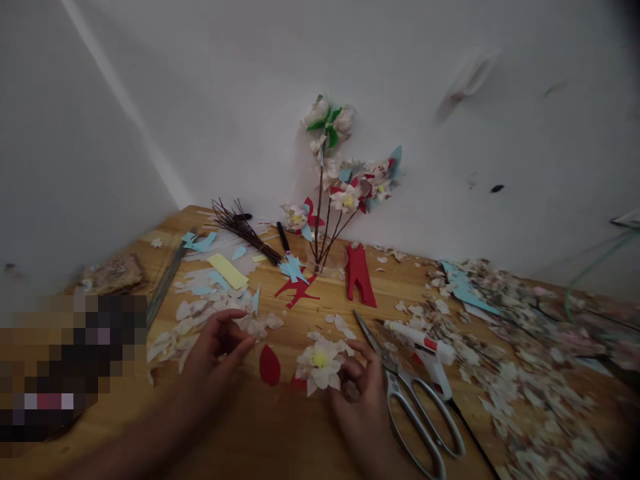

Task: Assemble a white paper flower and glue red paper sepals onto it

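Observation:
My right hand [361, 393] pinches a white paper flower with a yellow centre [320, 363], holding it just above the wooden table [280, 433]. My left hand [219, 350] rests to the left of it, fingers curled over a pile of white paper petals [200, 320]; whether it grips one is unclear. A red paper petal [269, 365] lies on the table between the two hands.
Large scissors [410, 393] and a white glue gun [425, 343] lie right of my right hand. Finished paper flowers on twigs [340, 193] stand in a glass by the wall. A twig bundle [240, 230], red, blue and yellow scraps and petal litter cover the table.

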The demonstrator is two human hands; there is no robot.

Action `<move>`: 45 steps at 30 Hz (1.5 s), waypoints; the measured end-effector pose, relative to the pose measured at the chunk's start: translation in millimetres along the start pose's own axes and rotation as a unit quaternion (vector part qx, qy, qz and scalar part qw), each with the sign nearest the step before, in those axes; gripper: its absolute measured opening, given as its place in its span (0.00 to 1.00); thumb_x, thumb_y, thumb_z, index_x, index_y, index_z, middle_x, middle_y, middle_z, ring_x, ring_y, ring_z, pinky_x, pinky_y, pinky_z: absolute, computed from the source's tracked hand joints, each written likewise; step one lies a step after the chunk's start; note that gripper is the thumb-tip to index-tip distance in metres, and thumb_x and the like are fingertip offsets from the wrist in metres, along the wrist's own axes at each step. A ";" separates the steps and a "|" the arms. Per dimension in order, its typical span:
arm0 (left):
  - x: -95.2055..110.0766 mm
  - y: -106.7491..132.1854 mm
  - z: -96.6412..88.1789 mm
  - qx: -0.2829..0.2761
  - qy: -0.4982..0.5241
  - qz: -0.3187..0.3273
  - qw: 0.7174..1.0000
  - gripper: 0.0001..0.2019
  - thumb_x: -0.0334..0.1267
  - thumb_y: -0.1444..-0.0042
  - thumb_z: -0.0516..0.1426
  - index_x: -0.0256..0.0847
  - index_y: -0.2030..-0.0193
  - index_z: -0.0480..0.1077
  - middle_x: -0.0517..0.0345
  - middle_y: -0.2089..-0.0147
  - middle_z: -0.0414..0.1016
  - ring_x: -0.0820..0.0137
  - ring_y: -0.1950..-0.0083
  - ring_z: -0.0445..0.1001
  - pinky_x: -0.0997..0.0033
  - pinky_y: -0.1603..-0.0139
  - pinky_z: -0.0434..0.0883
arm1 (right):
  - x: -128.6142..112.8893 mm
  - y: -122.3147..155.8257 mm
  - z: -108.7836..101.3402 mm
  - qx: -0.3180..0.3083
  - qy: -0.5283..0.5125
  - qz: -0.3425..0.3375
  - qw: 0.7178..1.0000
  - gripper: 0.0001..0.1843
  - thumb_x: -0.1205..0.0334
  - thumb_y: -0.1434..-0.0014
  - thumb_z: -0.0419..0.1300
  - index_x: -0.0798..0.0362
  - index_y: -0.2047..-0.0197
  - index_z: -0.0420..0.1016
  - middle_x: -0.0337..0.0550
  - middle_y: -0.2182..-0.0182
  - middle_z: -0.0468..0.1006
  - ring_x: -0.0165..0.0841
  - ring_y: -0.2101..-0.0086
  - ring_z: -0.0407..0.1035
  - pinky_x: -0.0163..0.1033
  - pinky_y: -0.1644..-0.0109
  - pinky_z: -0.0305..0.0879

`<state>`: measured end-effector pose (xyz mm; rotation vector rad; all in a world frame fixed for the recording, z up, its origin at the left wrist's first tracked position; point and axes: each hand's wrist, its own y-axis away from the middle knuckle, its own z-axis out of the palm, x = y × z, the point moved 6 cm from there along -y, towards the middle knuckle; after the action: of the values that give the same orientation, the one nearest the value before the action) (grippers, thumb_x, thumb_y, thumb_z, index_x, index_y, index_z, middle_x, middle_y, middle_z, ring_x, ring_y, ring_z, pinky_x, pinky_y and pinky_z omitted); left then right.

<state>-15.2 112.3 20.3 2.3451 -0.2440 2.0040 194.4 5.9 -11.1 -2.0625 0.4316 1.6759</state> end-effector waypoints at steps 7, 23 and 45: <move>-8.2 3.5 11.8 -0.093 -0.140 0.061 0.984 0.10 0.42 0.43 0.50 0.45 0.56 0.67 0.62 0.69 0.69 0.70 0.69 0.69 0.70 0.68 0.66 | 1.2 5.1 19.3 -0.150 0.049 0.021 0.987 0.29 0.73 0.52 0.55 0.48 0.48 0.51 0.34 0.72 0.77 0.30 0.73 0.71 0.35 0.66 0.65; -3.0 10.6 23.4 -0.176 -0.238 0.106 0.949 0.12 0.43 0.42 0.52 0.42 0.71 0.72 0.60 0.70 0.68 0.71 0.69 0.68 0.72 0.68 0.64 | 2.6 12.8 28.8 -0.232 0.201 -0.031 0.951 0.42 0.82 0.60 0.53 0.49 0.42 0.53 0.35 0.69 0.80 0.35 0.63 0.73 0.39 0.56 0.65; -3.8 18.9 33.9 -0.200 -0.356 0.238 0.881 0.15 0.31 0.45 0.52 0.43 0.50 0.67 0.51 0.55 0.77 0.63 0.55 0.73 0.60 0.54 0.72 | -15.4 16.7 21.5 -0.364 0.203 -0.031 0.908 0.35 0.76 0.47 0.51 0.41 0.39 0.52 0.39 0.56 0.78 0.35 0.55 0.70 0.42 0.50 0.64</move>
<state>14.5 89.3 9.9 2.7660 -1.2238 0.9196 164.6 2.3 -2.0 -2.9459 -0.1885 1.4908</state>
